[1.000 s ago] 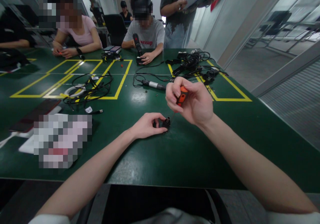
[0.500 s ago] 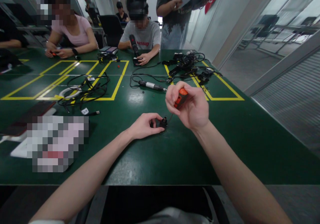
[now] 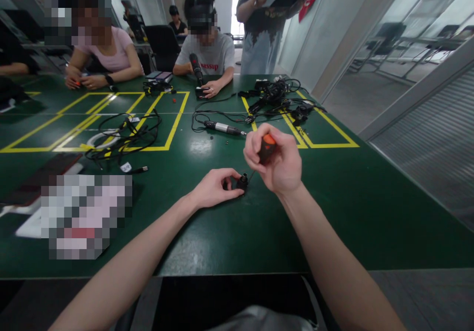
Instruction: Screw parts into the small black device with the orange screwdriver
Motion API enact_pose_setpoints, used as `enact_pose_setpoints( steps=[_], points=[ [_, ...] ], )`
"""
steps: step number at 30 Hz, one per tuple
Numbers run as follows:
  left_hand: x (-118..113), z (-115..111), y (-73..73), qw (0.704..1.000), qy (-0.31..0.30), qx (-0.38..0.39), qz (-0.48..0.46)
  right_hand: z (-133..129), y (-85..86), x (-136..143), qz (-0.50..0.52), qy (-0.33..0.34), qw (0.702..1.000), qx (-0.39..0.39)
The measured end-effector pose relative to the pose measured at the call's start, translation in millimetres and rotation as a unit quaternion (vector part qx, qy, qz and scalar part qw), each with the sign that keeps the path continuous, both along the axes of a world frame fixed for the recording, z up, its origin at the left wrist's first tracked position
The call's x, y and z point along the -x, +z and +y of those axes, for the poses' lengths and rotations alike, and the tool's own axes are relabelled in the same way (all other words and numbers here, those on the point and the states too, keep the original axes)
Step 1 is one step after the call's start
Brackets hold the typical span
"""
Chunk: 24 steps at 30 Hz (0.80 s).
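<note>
My right hand (image 3: 276,161) is wrapped round the orange and dark handle of a screwdriver (image 3: 268,147). Its thin shaft slants down and left toward a small black part (image 3: 242,184) on the green table; whether the tip touches it I cannot make out. Thumb and fingers of my left hand (image 3: 218,188) pinch that part from the left, holding it against the table. The part has a short round metallic piece standing up on top. Its exact kind is too small to tell.
An electric screwdriver (image 3: 224,128) with a cord lies beyond my hands. Black cables (image 3: 276,96) are heaped at the back right, more cables (image 3: 129,133) at the left. A phone-like slab (image 3: 44,175) and a blurred packet (image 3: 91,217) lie near left. Co-workers sit opposite.
My right hand has turned slightly with the screwdriver and shifted a little left, so the handle shows from a different side. My left hand keeps its pinch on the black part.
</note>
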State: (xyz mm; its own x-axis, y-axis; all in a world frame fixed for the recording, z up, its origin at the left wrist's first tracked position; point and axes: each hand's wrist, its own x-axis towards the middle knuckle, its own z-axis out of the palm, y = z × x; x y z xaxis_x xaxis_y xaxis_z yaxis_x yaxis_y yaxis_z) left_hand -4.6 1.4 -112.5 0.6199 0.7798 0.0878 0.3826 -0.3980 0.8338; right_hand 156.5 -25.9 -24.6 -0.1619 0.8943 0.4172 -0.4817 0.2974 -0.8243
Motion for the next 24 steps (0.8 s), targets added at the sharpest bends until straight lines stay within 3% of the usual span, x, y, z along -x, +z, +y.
enact_pose_setpoints(
  steps=[4, 11, 19, 24],
  points=[
    [0.3, 0.3, -1.1, 1.000, 0.002, 0.001, -0.001, -0.5, -1.1, -2.7, -0.019, 0.006, 0.999, 0.035],
    [1.0, -0.5, -0.5, 1.000, 0.001, 0.002, -0.003, -2.7, -2.2, -6.0, 0.044, 0.039, 0.998, 0.007],
    [1.2, -1.7, 1.2, 1.000, 0.002, 0.012, -0.001, 5.5, 2.7, -13.3, 0.005, 0.098, 0.995, 0.033],
    [1.6, -1.2, 0.7, 1.000, 0.001, 0.007, 0.000, 2.3, 2.9, -9.4, -0.018, 0.097, 0.995, 0.021]
  ],
)
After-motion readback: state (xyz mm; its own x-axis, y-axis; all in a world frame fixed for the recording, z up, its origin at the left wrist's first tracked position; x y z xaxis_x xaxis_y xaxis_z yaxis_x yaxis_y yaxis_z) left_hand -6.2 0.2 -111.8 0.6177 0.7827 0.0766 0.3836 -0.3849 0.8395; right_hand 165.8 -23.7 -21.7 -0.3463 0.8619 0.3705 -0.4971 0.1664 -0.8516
